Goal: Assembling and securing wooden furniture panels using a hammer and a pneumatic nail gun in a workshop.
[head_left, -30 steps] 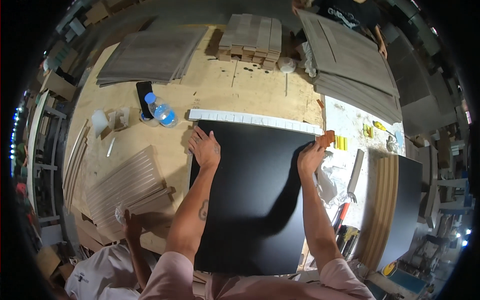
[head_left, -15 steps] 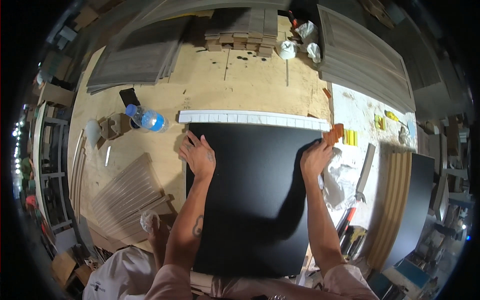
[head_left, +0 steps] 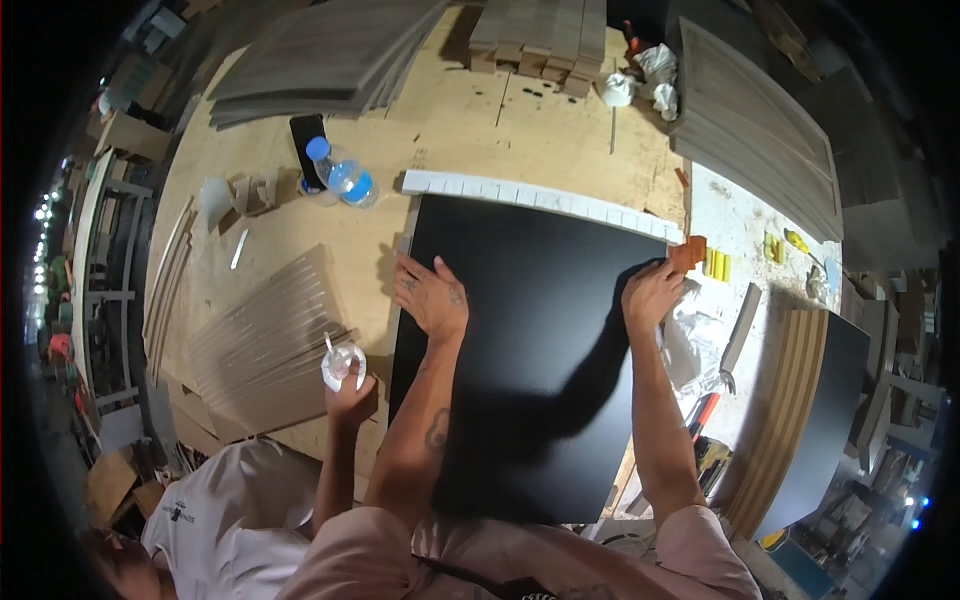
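A large black panel [head_left: 520, 330] lies in front of me on the wooden bench. My left hand [head_left: 435, 292] rests open on its left edge, thumb spread across the black face and fingers reaching over the edge. At the far right corner, the bunched fingers of my right hand [head_left: 652, 297] close on an orange-brown grooved piece [head_left: 688, 254]; the fingertips are partly hidden. Along the panel's far edge runs a long white strip [head_left: 540, 204] with evenly spaced crosswise lines. Beside the orange-brown piece sits a yellow grooved block [head_left: 717, 264].
At left, a co-worker's hand [head_left: 352, 398] holds a small clear-and-white round thing above grey-brown slats [head_left: 262, 340]. A water bottle [head_left: 345, 178] stands beyond. Board stacks [head_left: 325, 60] lie far off; thick panels [head_left: 785, 420] and a hammer [head_left: 706, 412] are at right.
My left hand has slid nearer along the panel's left edge. The orange-brown piece by my right hand has turned slightly. The co-worker's hand has risen farther over the bench. The whole view has shifted.
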